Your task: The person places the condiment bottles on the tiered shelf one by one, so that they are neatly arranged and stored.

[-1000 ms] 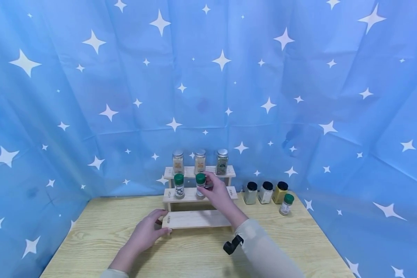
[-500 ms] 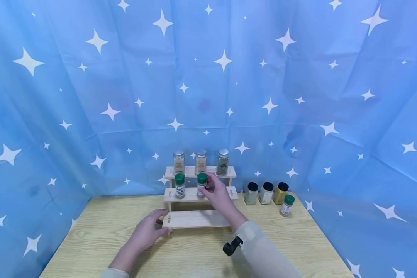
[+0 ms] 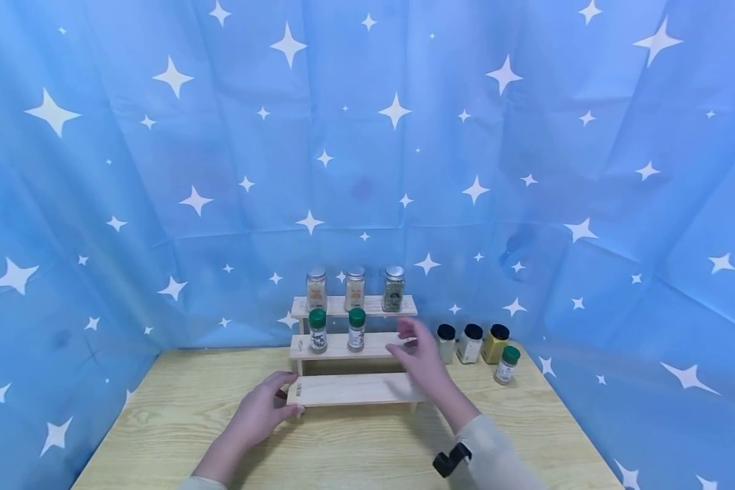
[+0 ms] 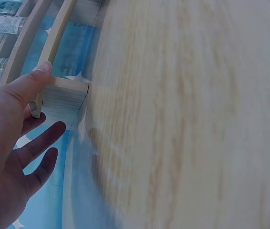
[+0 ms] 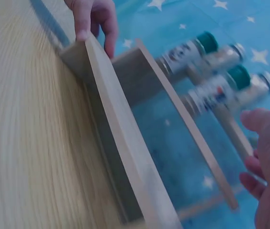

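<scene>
A three-tier wooden spice rack [image 3: 355,389] stands against the curtain. My left hand [image 3: 260,412] grips the left end of its lowest shelf; in the left wrist view the thumb [image 4: 39,71] lies on the board's edge and the other fingers spread below. Two green-capped spice jars, one at the left [image 3: 318,333] and one near the middle [image 3: 356,332], stand upright on the middle shelf. My right hand [image 3: 422,357] hovers by that shelf's right end, fingers loosely bent, holding nothing. On the top shelf are three silver-lidded jars [image 3: 354,291].
Right of the rack, three black-lidded jars [image 3: 469,345] stand in a row on the wooden table [image 3: 177,408], the leftmost partly behind my right hand. A third green-capped jar [image 3: 505,366] stands just in front of them. A blue star-patterned curtain [image 3: 233,136] hangs behind.
My right hand has let go of the middle green-capped jar and moved right, leaving it upright on the middle shelf. My left hand keeps its grip on the rack.
</scene>
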{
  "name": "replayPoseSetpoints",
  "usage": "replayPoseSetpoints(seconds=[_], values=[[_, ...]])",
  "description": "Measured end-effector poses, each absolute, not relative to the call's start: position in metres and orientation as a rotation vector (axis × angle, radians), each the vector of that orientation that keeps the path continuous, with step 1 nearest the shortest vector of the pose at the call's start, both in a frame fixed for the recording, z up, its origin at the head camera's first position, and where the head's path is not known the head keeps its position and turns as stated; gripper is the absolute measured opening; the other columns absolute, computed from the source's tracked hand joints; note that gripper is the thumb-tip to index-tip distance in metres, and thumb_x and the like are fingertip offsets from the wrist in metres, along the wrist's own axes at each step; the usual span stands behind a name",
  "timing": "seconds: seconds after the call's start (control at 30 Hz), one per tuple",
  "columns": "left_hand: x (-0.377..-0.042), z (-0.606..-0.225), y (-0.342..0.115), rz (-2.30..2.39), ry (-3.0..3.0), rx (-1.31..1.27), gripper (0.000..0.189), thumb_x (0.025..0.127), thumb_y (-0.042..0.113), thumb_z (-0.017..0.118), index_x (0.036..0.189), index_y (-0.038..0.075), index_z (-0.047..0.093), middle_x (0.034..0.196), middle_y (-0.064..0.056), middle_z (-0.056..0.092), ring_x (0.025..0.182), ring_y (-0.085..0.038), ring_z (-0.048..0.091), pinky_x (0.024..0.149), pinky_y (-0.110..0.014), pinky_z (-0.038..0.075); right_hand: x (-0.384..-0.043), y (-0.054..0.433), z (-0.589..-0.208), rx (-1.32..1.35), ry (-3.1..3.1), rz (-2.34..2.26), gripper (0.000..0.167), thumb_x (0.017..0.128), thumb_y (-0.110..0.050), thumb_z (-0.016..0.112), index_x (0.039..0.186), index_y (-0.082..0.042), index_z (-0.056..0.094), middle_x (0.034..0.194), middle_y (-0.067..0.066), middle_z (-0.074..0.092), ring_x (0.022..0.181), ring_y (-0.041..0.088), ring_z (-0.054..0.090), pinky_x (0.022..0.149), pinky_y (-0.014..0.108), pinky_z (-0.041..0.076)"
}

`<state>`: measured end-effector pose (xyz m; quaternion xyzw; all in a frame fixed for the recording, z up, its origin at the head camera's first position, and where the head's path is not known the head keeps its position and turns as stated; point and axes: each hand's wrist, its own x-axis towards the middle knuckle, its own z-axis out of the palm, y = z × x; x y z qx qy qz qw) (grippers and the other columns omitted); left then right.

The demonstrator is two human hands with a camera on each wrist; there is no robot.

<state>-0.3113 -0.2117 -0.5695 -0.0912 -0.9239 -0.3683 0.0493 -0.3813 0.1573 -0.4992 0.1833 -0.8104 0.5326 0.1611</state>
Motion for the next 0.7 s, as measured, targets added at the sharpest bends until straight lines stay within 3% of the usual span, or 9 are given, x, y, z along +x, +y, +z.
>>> replayPoseSetpoints(seconds=[0.17,0.4,0.7], values=[[-0.311,-0.57,-0.212,-1.126,-2.811,-0.282,0.07,0.089,0.032,0.095,0.151,0.015,0.066,0.153,-0.007,0.064,0.106,-0.015,0.071,0.088,-0.044,0.064,-0.372,0.207,-0.502,0.44,-2.304,1.386,0.057,0.097,-0.008,0.087,0.146,-0.001,0.058,0.128,0.017,0.065,0.117,0.039,0.066,0.102,0.06,0.059],[-0.312,-0.573,-0.213,-1.115,-2.812,-0.284,0.07,0.089,0.033,0.094,0.151,0.016,0.066,0.153,-0.006,0.064,0.107,-0.015,0.071,0.088,-0.043,0.064,-0.37,0.279,-0.511,0.224,-2.256,1.095,0.051,0.1,-0.005,0.083,0.144,0.005,0.059,0.131,0.024,0.062,0.119,0.041,0.061,0.101,0.05,0.056],[-0.313,-0.572,-0.213,-1.139,-2.809,-0.279,0.071,0.089,0.034,0.094,0.152,0.016,0.065,0.153,-0.006,0.064,0.109,-0.016,0.071,0.091,-0.047,0.064,-0.369,0.341,-0.525,-0.053,-2.291,0.96,0.062,0.102,-0.009,0.081,0.153,0.005,0.051,0.154,0.031,0.048,0.146,0.054,0.041,0.118,0.074,0.037]])
